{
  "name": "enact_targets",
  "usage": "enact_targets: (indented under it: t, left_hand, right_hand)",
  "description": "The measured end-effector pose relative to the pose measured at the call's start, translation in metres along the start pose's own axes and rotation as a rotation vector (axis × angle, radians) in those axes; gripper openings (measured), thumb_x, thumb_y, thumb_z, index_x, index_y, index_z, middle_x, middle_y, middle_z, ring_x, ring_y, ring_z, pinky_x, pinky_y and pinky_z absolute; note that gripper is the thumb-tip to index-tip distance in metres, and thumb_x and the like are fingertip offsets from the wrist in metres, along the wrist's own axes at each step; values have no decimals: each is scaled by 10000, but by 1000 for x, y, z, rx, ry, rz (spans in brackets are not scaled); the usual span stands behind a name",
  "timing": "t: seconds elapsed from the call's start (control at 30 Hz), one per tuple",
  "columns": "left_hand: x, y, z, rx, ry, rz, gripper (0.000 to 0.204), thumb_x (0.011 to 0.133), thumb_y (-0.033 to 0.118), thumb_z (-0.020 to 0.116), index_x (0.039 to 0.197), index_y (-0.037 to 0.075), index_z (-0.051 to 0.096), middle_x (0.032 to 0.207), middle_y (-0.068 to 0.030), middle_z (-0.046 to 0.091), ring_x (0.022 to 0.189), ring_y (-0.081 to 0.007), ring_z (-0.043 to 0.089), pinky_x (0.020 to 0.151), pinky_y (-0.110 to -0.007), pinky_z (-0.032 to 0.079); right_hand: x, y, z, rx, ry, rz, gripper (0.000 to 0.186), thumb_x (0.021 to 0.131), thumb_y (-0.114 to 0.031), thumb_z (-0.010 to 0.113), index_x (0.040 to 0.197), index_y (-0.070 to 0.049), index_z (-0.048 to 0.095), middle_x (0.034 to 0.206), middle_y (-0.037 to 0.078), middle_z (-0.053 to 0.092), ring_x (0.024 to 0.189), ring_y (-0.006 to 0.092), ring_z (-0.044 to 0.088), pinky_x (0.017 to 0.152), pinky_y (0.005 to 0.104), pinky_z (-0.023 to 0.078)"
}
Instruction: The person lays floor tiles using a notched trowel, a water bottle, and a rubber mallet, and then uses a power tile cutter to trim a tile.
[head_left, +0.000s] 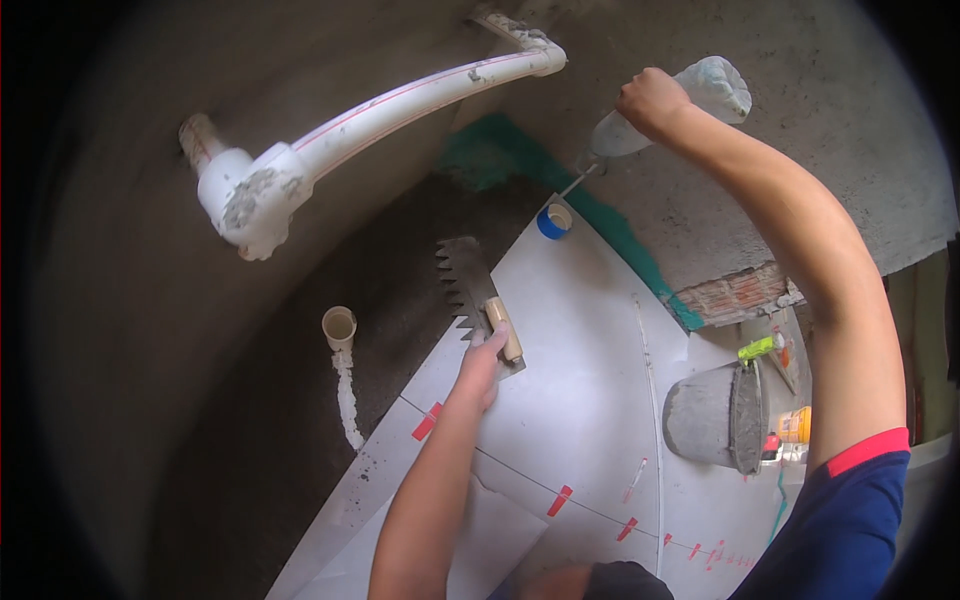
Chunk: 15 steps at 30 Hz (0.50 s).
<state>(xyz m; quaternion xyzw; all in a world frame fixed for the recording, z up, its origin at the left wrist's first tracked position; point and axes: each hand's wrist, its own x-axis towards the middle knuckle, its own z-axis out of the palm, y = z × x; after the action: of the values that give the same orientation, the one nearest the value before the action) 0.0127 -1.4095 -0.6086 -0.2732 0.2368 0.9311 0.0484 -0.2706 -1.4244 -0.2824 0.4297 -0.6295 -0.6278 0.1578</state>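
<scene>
In the centre of the frame, the person's left hand (482, 372) closes around the lower end of a pale wooden handle (503, 328) on a grey metal notched trowel (464, 275), with the toothed edge facing left; whether the blade touches the surface below, I cannot tell. In the upper right, the right hand (654, 102) is wrapped in a fist around a translucent plastic bottle (714, 88), tilted so that its narrow end points to the lower left

Large glossy white tiles (560, 400) spread from the centre to the bottom of the frame, with small red plastic clips (426, 421) along a dark seam. A blue roll of tape (553, 222) sits at their upper corner, beside a green painted band (625, 235) that runs along the grey wall (850, 130). At the right, near the forearm, a grey bucket (700, 415) appears beside a yellow container (796, 425). A white plastic pipe (425, 100) crosses the upper left, and a short cream pipe stub (340, 326) rises from the dark floor (290, 440) at the left
</scene>
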Motion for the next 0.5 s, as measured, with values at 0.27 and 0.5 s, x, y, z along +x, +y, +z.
enact_targets:
  t: [0.27, 0.5]
  left_hand:
    - [-28, 27, 15, 203, 129, 104, 203, 936, 140, 554, 1095, 33, 486, 779, -24, 500, 642, -123, 512, 620, -297, 503]
    - [-198, 60, -9, 364, 74, 58, 416, 902, 154, 595, 1266, 5, 463, 727, -22, 525, 579, -96, 496, 535, -253, 434]
  right_hand:
    - [7, -22, 10, 73, 32, 63, 155, 855, -195, 609, 853, -151, 757, 913, 26, 735, 874, 203, 703, 678, 337, 536]
    - [27, -48, 2, 61, 115, -11, 147, 870, -169, 613, 829, -137, 751, 875, 44, 731, 849, 219, 704, 648, 330, 534]
